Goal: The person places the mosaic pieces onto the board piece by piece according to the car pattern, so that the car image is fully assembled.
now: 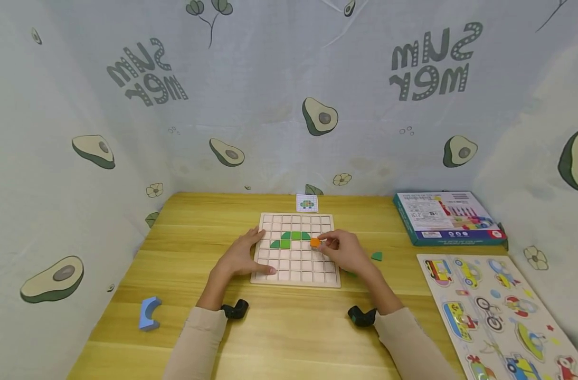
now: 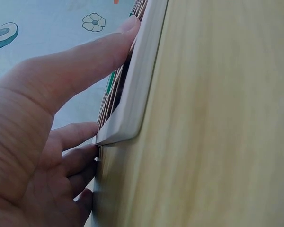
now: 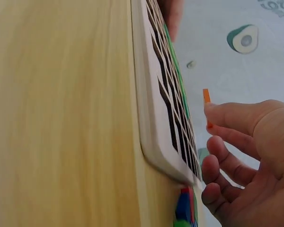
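Note:
A pale wooden grid board (image 1: 298,276) lies on the table. Several green tiles, square and rounded (image 1: 295,235), sit in two of its rows. My left hand (image 1: 241,254) rests at the board's left side, fingers spread along the edge and the thumb reaching over the front left part. Between thumb and index finger, my right hand (image 1: 347,252) pinches an orange square tile (image 1: 314,242) beside the green ones. In the right wrist view this orange tile (image 3: 206,96) appears edge-on, held above the board, with the other fingers loosely curled.
A small picture card (image 1: 306,203) lies behind the board. Right of it are a green quarter-round tile (image 1: 376,256), a boxed set (image 1: 452,219) and a vehicle puzzle board (image 1: 479,293). A blue arch block (image 1: 149,313) lies at left. Coloured pieces (image 3: 183,208) sit by the board's right edge.

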A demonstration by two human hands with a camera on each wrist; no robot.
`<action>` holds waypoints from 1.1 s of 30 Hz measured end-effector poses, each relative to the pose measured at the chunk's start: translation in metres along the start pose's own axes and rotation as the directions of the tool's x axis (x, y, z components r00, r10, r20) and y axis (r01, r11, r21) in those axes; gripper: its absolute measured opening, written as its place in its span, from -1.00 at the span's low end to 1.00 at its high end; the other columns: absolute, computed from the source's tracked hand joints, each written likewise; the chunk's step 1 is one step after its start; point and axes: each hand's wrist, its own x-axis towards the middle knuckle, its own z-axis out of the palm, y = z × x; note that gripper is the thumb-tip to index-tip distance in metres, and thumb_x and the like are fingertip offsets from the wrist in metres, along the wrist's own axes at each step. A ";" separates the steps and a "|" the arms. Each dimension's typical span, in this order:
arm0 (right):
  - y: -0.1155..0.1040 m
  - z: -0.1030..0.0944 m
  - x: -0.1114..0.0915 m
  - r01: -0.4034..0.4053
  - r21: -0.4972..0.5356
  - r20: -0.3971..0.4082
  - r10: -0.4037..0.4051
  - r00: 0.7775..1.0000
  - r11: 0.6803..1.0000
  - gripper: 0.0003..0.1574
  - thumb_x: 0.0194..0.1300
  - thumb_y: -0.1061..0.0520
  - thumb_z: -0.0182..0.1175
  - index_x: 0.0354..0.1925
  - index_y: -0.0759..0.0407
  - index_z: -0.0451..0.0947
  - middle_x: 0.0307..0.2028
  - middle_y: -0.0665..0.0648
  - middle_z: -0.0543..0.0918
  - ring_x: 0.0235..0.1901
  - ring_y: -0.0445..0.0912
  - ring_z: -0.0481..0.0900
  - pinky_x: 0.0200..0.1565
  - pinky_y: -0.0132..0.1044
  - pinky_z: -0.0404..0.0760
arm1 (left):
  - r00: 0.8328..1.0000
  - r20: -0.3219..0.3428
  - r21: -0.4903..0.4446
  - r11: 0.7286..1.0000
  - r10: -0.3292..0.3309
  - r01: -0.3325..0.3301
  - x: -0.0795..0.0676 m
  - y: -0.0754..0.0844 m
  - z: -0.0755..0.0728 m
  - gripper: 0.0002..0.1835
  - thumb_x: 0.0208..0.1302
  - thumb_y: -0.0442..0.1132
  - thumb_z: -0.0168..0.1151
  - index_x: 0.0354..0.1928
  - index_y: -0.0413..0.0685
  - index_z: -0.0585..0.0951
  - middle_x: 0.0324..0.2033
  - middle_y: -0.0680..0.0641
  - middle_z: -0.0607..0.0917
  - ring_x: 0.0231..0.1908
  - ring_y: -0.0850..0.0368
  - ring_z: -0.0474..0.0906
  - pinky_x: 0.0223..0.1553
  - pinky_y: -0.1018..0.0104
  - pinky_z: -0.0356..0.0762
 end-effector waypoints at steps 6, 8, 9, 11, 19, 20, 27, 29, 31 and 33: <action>-0.012 0.015 0.007 0.011 0.021 0.034 -0.012 0.999 1.000 -0.70 0.36 0.15 0.38 0.03 0.22 0.74 -0.31 0.09 0.60 -0.36 -0.09 0.42 -0.29 -0.32 0.42 | 1.000 0.006 0.008 1.000 -0.022 0.022 0.001 0.000 -0.002 0.27 -0.10 0.31 0.61 0.63 0.08 0.18 0.65 -0.06 0.03 0.62 -0.22 -0.04 0.54 -0.32 0.08; -0.015 0.018 0.009 0.017 0.023 0.037 -0.018 0.999 1.000 -0.70 0.36 0.16 0.38 0.03 0.22 0.74 -0.32 0.09 0.60 -0.36 -0.09 0.43 -0.28 -0.31 0.42 | 1.000 0.005 0.010 1.000 -0.026 0.026 0.001 0.001 -0.003 0.28 -0.11 0.31 0.62 0.63 0.08 0.18 0.65 -0.05 0.03 0.62 -0.22 -0.04 0.53 -0.33 0.09; -0.016 0.019 0.010 0.015 0.025 0.035 -0.016 0.999 1.000 -0.70 0.36 0.16 0.38 0.03 0.22 0.74 -0.32 0.09 0.61 -0.36 -0.09 0.43 -0.28 -0.30 0.43 | 1.000 0.004 0.009 1.000 -0.024 0.024 0.001 0.001 -0.003 0.28 -0.11 0.31 0.62 0.63 0.07 0.18 0.65 -0.05 0.03 0.62 -0.23 -0.04 0.53 -0.32 0.10; -0.017 0.022 0.012 0.017 0.024 0.035 -0.017 0.999 1.000 -0.70 0.36 0.16 0.37 0.04 0.21 0.74 -0.32 0.08 0.62 -0.36 -0.09 0.44 -0.27 -0.30 0.44 | 1.000 0.004 0.012 1.000 -0.023 0.023 0.001 0.001 -0.003 0.29 -0.12 0.31 0.62 0.63 0.07 0.18 0.65 -0.05 0.04 0.62 -0.22 -0.03 0.53 -0.32 0.11; -0.021 0.034 0.019 0.011 0.015 0.026 -0.012 1.000 1.000 -0.66 0.34 0.15 0.39 0.06 0.22 0.74 -0.32 0.08 0.64 -0.37 -0.10 0.45 -0.29 -0.30 0.45 | 0.999 0.003 0.002 0.999 -0.037 0.037 0.002 0.001 0.000 0.29 -0.15 0.34 0.62 0.62 0.08 0.21 0.65 -0.04 0.05 0.62 -0.18 -0.02 0.53 -0.29 0.12; -0.021 0.035 0.019 0.003 0.013 0.023 -0.003 1.000 1.000 -0.66 0.34 0.15 0.39 0.06 0.21 0.74 -0.32 0.07 0.64 -0.38 -0.11 0.44 -0.30 -0.31 0.44 | 0.999 0.004 0.001 0.999 -0.037 0.037 0.002 0.001 0.000 0.29 -0.15 0.34 0.62 0.62 0.08 0.21 0.65 -0.04 0.05 0.62 -0.18 -0.02 0.53 -0.29 0.12; -0.023 0.040 0.022 -0.010 -0.021 0.009 0.011 1.000 1.000 -0.66 0.34 0.13 0.39 0.06 0.18 0.74 -0.36 0.06 0.62 -0.51 -0.13 0.38 -0.42 -0.33 0.35 | 0.999 0.007 0.002 0.999 -0.041 0.041 0.001 0.003 0.000 0.28 -0.13 0.33 0.62 0.62 0.08 0.21 0.65 -0.04 0.05 0.62 -0.20 -0.02 0.53 -0.30 0.12; -0.024 0.041 0.023 -0.016 -0.035 0.008 0.016 1.000 0.999 -0.67 0.34 0.12 0.39 0.05 0.16 0.75 -0.37 0.04 0.61 -0.52 -0.14 0.37 -0.42 -0.33 0.34 | 0.999 0.010 0.001 0.999 -0.042 0.042 0.001 0.004 0.000 0.28 -0.12 0.33 0.62 0.62 0.07 0.21 0.65 -0.04 0.05 0.62 -0.22 -0.02 0.53 -0.31 0.12; -0.024 0.042 0.023 -0.020 -0.041 0.007 0.020 1.000 0.999 -0.67 0.33 0.11 0.40 0.05 0.14 0.75 -0.38 0.04 0.60 -0.53 -0.13 0.37 -0.42 -0.32 0.33 | 0.999 0.010 -0.003 0.999 -0.041 0.041 0.001 0.004 -0.001 0.28 -0.12 0.32 0.62 0.62 0.06 0.21 0.65 -0.05 0.05 0.62 -0.23 -0.01 0.52 -0.32 0.13; -0.024 0.042 0.024 -0.024 -0.040 0.007 0.024 1.000 0.999 -0.68 0.33 0.11 0.40 0.04 0.13 0.76 -0.38 0.04 0.60 -0.53 -0.13 0.37 -0.42 -0.31 0.33 | 0.999 0.011 -0.003 0.999 -0.045 0.045 0.001 0.004 -0.001 0.28 -0.12 0.31 0.63 0.62 0.07 0.20 0.65 -0.04 0.05 0.62 -0.22 -0.01 0.52 -0.31 0.13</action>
